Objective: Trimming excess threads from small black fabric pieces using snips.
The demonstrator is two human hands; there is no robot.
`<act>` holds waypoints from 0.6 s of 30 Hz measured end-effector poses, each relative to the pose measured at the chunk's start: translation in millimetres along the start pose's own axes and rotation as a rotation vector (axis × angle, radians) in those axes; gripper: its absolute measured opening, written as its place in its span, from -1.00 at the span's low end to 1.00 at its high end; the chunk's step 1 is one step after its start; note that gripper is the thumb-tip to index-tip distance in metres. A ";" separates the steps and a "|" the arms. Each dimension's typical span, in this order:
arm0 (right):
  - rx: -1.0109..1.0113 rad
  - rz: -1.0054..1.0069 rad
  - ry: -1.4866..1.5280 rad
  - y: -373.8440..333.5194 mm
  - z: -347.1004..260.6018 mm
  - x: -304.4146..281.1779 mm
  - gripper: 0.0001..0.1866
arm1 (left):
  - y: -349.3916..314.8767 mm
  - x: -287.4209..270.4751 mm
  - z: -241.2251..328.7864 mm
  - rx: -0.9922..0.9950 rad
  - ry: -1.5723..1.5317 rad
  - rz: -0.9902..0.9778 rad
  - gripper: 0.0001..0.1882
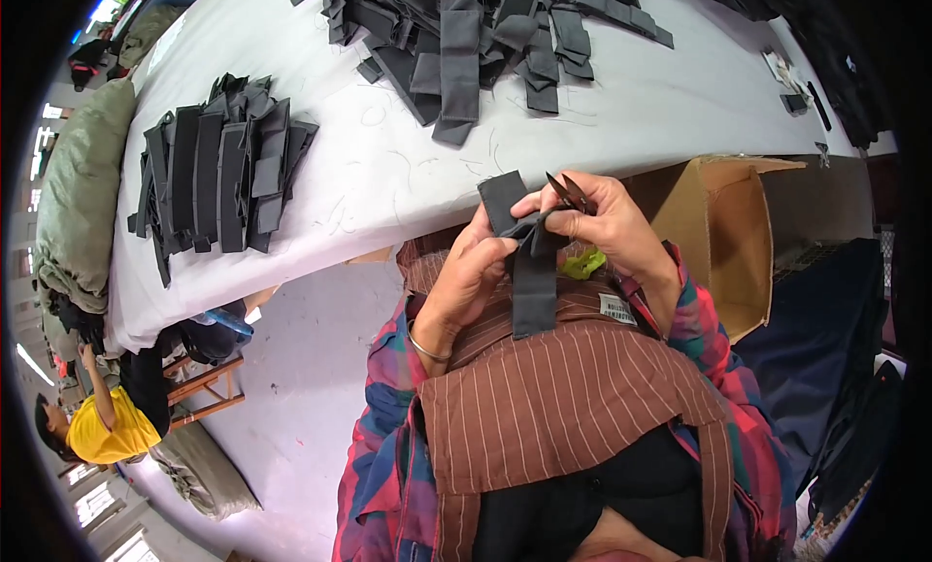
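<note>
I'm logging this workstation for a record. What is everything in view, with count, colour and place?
fabric strip: one, dark grey, held in both hands above the lap
snips: one pair, dark, in the right hand, blades by the strip's top
green scrap: one, bright green, under the right hand
stacked strips: one pile, dark grey, left on the table
loose strips: one heap, dark grey, far side of the table
table: one, white cover
cardboard box: one, brown, open, right of the hands
bundle: one, olive green, left of the table
another person: one, yellow top, lower left
apron: one, brown striped, worn
left hand: grips the strip
right hand: holds snips and strip
</note>
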State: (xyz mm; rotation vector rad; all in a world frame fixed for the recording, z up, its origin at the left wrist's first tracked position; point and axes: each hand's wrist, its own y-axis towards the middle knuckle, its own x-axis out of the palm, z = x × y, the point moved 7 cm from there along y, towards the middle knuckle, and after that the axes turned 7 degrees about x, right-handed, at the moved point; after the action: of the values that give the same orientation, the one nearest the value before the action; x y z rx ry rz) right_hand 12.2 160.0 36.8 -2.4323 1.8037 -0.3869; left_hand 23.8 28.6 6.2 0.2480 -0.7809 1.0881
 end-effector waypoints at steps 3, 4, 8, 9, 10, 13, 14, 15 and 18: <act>0.032 -0.093 0.016 -5.5 -5.8 10.1 -0.78 | -9.1 -1.8 -1.3 -0.073 -0.049 -0.042 -0.43; 0.064 -0.103 0.021 -6.6 -6.4 10.7 -0.77 | -11.0 -10.7 -9.1 -0.091 -0.022 -0.065 -0.49; 0.118 -0.118 0.004 -10.4 -8.5 9.1 -0.75 | -17.2 -10.2 -2.4 -0.110 0.135 -0.115 -0.60; 0.114 -0.120 -0.022 -11.1 -8.4 9.7 -0.77 | -16.6 -9.5 -2.6 -0.076 0.101 -0.122 -0.59; 0.109 -0.122 -0.047 -11.7 -9.2 10.4 -0.78 | -18.0 -8.3 -1.7 -0.072 0.103 -0.124 -0.59; 0.018 -0.183 -0.098 -12.4 -21.0 16.0 -0.81 | -19.0 -4.1 6.8 -0.011 0.155 -0.112 -0.61; 0.013 -0.180 -0.100 -13.1 -23.2 17.3 -0.81 | -18.0 -5.3 7.5 0.007 0.125 -0.099 -0.63; 0.035 -0.183 -0.095 -14.4 -24.3 19.4 -0.82 | -17.2 -5.2 8.6 0.027 0.095 -0.085 -0.66; 0.081 -0.187 -0.083 -15.6 -25.5 22.9 -0.84 | -12.1 -7.8 10.2 0.091 0.192 0.055 -0.72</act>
State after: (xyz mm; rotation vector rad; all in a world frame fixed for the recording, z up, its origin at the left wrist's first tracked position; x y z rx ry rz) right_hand 26.5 144.9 68.3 -2.5276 1.5044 -0.3594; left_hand 27.9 12.0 10.4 0.1963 -0.5709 1.1819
